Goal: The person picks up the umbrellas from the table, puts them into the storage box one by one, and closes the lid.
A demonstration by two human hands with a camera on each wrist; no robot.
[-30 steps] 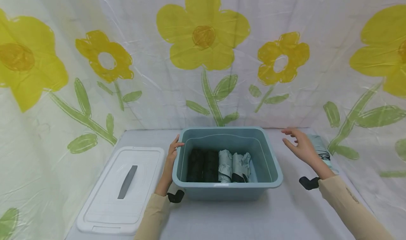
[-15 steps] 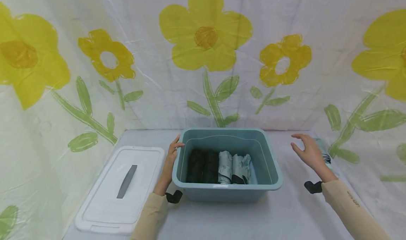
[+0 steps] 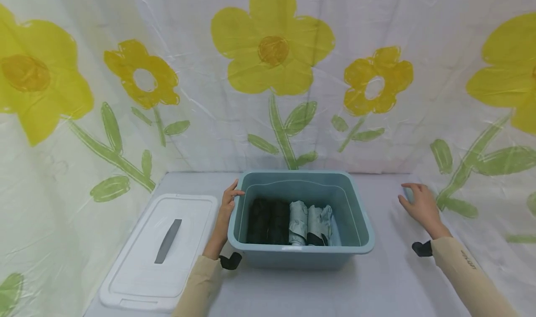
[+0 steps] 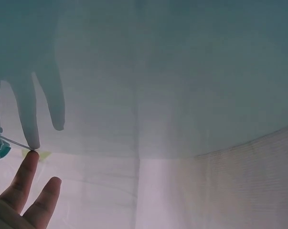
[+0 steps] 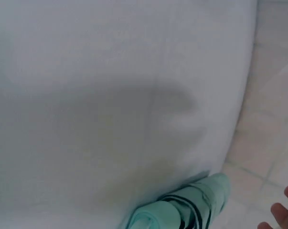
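A blue-green storage bin (image 3: 293, 259) stands uncovered at the middle of the table. Inside lie two black rolled bundles (image 3: 268, 221) and two pale blue ones (image 3: 298, 221), side by side, like folded umbrellas. My left hand (image 3: 226, 205) holds the bin's left rim, the thumb over the edge and the fingers (image 4: 41, 205) along the outer wall. On the far right, my right hand (image 3: 423, 210) hovers with parted, lightly bent fingers, holding nothing. Close by it lies a teal folded umbrella (image 5: 201, 200) with dark stripes, mostly hidden behind the hand in the head view.
Left of the bin lies a white lid (image 3: 138, 261) with a grey handle (image 3: 168, 241). A flower-print curtain (image 3: 197, 135) hangs behind the table (image 3: 293, 293). The table's right edge is close to the teal umbrella, with tiled floor (image 5: 268, 143) beyond.
My right hand has moved right and lower, over the teal umbrella, and now covers most of it. The left hand stays at the bin's rim.
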